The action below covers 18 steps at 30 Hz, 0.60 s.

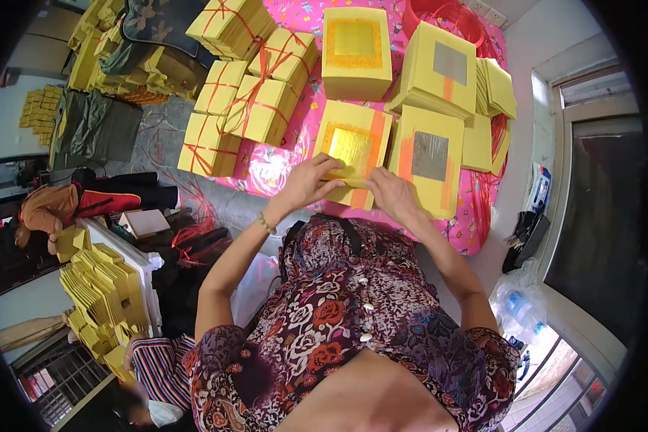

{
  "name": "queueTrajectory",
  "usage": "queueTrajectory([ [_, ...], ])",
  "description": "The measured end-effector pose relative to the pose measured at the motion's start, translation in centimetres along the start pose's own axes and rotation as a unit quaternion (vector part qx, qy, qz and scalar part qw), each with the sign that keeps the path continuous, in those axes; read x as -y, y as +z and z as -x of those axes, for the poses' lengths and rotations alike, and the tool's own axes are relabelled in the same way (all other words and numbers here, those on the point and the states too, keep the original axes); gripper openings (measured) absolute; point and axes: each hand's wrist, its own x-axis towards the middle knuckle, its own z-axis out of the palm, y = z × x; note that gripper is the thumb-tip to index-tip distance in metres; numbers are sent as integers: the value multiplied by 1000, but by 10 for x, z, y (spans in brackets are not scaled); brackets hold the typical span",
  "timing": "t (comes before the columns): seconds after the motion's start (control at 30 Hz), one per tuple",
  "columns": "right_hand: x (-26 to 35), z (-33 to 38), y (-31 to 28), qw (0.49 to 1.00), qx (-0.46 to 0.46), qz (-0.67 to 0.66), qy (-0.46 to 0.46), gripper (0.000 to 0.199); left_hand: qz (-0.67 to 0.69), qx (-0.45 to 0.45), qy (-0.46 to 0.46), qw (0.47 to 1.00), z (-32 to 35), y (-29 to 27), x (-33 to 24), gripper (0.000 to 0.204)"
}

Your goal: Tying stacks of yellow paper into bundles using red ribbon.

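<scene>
- Both my hands are on the gold-foil stack (353,147), near edge of the pink table (475,216).
- Left hand (311,181) is curled, fingers pinching the stack's front edge.
- Right hand (391,194) lies flatter, fingertips pressed on the same edge.
- Looks like I'm mid-step squaring or peeling sheets.
- Next move probably needs a clean pinch on just the top sheets.
- Silver-foil stack (430,157) sits just beside it; tied bundles (255,101) further left.

Stuff you can't really make out here

Left hand (311,181) and right hand (392,196) hide the gold stack's (353,147) near edge; red basin (446,18) at 12 o'clock gets cropped.
</scene>
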Motion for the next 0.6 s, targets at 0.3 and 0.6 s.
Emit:
queueTrajectory([
  [0.3, -52, -85, -33, 996, -18, -22, 80, 28, -220, -127, 178, 951, -8, 34, -10, 59],
  [0.6, -70, -130, -21, 989, -46, 137, 42, 25, -217, -51, 107, 969, -40, 42, 14, 70],
])
